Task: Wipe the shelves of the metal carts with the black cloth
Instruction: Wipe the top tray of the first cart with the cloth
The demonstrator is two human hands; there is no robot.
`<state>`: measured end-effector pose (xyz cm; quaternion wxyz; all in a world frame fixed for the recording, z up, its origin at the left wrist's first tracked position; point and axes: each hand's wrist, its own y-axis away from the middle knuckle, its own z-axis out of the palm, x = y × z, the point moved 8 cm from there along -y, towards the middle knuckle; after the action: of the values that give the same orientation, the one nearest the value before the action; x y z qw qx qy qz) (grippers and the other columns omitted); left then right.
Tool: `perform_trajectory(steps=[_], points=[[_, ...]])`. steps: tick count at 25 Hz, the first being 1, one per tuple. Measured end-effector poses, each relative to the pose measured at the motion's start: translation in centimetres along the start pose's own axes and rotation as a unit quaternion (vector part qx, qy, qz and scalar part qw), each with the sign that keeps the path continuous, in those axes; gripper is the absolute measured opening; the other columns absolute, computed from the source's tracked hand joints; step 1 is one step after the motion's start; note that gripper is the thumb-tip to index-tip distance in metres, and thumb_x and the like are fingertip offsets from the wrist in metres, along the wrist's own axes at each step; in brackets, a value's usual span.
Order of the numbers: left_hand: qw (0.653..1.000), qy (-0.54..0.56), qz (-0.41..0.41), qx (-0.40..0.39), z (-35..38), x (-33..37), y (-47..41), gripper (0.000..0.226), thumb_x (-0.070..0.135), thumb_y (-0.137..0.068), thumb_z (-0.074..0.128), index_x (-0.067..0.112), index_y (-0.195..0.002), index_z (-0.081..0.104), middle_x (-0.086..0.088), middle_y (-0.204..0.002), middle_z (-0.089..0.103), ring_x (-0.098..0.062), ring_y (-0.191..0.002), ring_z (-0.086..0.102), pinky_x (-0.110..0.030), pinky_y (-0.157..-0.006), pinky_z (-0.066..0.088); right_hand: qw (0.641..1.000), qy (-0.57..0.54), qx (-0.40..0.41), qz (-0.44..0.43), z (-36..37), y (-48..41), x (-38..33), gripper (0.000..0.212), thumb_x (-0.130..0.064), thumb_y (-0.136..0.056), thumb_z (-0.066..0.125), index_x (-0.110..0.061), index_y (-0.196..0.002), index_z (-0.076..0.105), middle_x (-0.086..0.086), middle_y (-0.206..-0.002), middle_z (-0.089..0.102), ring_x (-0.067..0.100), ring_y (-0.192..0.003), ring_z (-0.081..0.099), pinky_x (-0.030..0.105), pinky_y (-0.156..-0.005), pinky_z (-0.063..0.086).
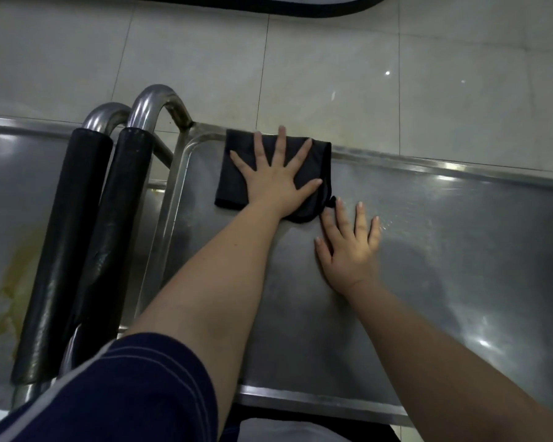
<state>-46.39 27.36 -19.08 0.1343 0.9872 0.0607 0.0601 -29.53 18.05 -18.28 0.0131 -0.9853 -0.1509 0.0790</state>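
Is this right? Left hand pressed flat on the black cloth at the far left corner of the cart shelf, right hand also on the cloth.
Not quite. The head view shows the left hand spread flat on the black cloth at the far left corner of the cart shelf, but the right hand is not on the cloth: it lies flat on the bare metal just beside it.
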Motion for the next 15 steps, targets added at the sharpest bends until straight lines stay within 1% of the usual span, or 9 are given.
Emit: perform_trajectory(steps=[2, 4, 7, 9, 11, 12, 13, 15], points=[[1.0, -0.01, 0.018, -0.003, -0.2, -0.4, 0.2, 0.081, 0.091, -0.073, 0.002, 0.057, -0.144, -0.016, 0.006, -0.161, -0.022, -0.038, -0.145, -0.022, -0.079, -0.096, -0.015, 0.999, -0.011, -0.029, -0.007, 0.2, 0.0, 0.2, 0.056, -0.046, -0.097, 0.038, -0.023, -0.148, 0.041, 0.003, -0.158, 0.03, 0.041, -0.145, 0.021, 0.06, -0.117, 0.012], [1.0, -0.02, 0.019, 0.013, -0.6, -3.2, 0.7, 0.08, 0.091, -0.074, 0.004, 0.059, -0.145, -0.012, 0.008, -0.162, -0.018, -0.036, -0.147, -0.019, -0.079, -0.099, -0.011, 0.999, -0.012, -0.045, 0.009, 0.1, 0.7, 1.9, 0.059, -0.05, -0.096, 0.033, -0.028, -0.151, 0.035, 0.002, -0.159, 0.028, 0.039, -0.146, 0.021, 0.059, -0.117, 0.013], [0.999, -0.016, -0.025, 0.017, -0.9, -8.9, 1.7, 0.078, 0.091, -0.075, 0.005, 0.059, -0.144, -0.013, 0.005, -0.164, -0.011, -0.034, -0.148, -0.015, -0.076, -0.104, -0.011, 0.996, 0.004, -0.038, 0.08, -0.7, 2.4, 5.3, 0.06, -0.052, -0.096, 0.028, -0.028, -0.151, 0.035, 0.005, -0.159, 0.028, 0.046, -0.143, 0.022, 0.059, -0.115, 0.014], [0.998, -0.01, -0.054, 0.019, -0.9, -9.8, 2.2, 0.079, 0.09, -0.076, 0.003, 0.057, -0.145, -0.013, 0.002, -0.164, -0.012, -0.035, -0.148, -0.015, -0.074, -0.105, -0.011, 0.995, 0.008, -0.046, 0.091, -0.6, 2.8, 5.5, 0.061, -0.051, -0.097, 0.026, -0.027, -0.152, 0.032, 0.006, -0.16, 0.025, 0.047, -0.144, 0.018, 0.059, -0.115, 0.011], [0.996, 0.018, -0.09, 0.012, -0.5, -7.0, 2.4, 0.08, 0.088, -0.076, 0.003, 0.054, -0.147, -0.011, 0.001, -0.163, -0.015, -0.039, -0.146, -0.017, -0.076, -0.101, -0.014, 0.994, 0.005, -0.055, 0.094, -0.5, 2.6, 5.3, 0.061, -0.052, -0.097, 0.025, -0.028, -0.153, 0.029, 0.006, -0.161, 0.022, 0.046, -0.145, 0.014, 0.059, -0.116, 0.009], [0.995, 0.03, -0.09, 0.003, -0.1, -4.4, 2.7, 0.081, 0.088, -0.076, 0.003, 0.054, -0.148, -0.01, 0.002, -0.163, -0.016, -0.041, -0.146, -0.018, -0.077, -0.099, -0.015, 0.994, 0.002, -0.06, 0.096, -0.4, 2.6, 5.3, 0.062, -0.053, -0.096, 0.025, -0.029, -0.153, 0.028, 0.005, -0.161, 0.021, 0.045, -0.146, 0.013, 0.059, -0.116, 0.008], [0.997, 0.026, -0.068, -0.006, 0.5, -1.6, 3.2, 0.081, 0.088, -0.075, 0.003, 0.054, -0.147, -0.01, 0.002, -0.163, -0.016, -0.042, -0.145, -0.018, -0.077, -0.099, -0.016, 0.993, -0.001, -0.063, 0.098, -0.4, 2.6, 5.4, 0.062, -0.053, -0.096, 0.025, -0.03, -0.154, 0.027, 0.004, -0.162, 0.02, 0.044, -0.147, 0.011, 0.059, -0.117, 0.007], [1.0, -0.015, 0.013, -0.02, 1.6, 2.5, 4.5, 0.079, 0.088, -0.075, 0.001, 0.056, -0.146, -0.012, 0.004, -0.163, -0.016, -0.04, -0.146, -0.02, -0.077, -0.099, -0.016, 0.993, -0.009, -0.064, 0.098, -0.3, 2.8, 5.9, 0.062, -0.054, -0.095, 0.026, -0.031, -0.154, 0.026, 0.002, -0.162, 0.019, 0.042, -0.147, 0.009, 0.058, -0.117, 0.005]])
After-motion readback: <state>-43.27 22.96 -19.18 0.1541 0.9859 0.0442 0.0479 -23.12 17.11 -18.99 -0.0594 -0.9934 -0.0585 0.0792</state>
